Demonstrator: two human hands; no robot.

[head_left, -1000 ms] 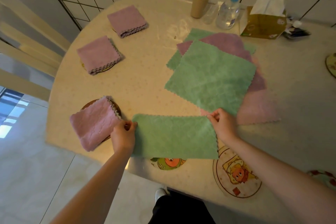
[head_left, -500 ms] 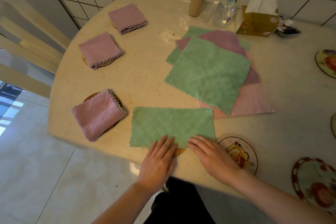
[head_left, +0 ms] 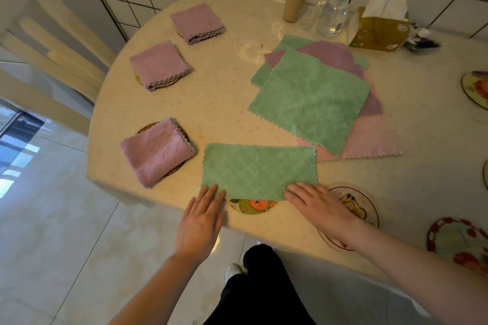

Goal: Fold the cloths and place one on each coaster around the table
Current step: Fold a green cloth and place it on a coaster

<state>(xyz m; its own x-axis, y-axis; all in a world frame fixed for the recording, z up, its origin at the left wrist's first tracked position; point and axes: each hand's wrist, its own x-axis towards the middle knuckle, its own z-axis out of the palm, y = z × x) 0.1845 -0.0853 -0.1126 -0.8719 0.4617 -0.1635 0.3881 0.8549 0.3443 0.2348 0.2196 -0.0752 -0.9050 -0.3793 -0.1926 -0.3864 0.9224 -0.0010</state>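
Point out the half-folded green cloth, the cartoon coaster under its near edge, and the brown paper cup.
Half-folded green cloth (head_left: 260, 170), head view, centre of its top layer.
Cartoon coaster (head_left: 252, 206), head view, exposed orange part below the cloth's edge.
Brown paper cup (head_left: 294, 4), head view, middle of its side wall.

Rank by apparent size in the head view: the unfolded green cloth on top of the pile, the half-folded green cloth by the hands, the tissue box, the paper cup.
1. unfolded green cloth
2. half-folded green cloth; it lies nearer the camera, yet looks smaller
3. tissue box
4. paper cup
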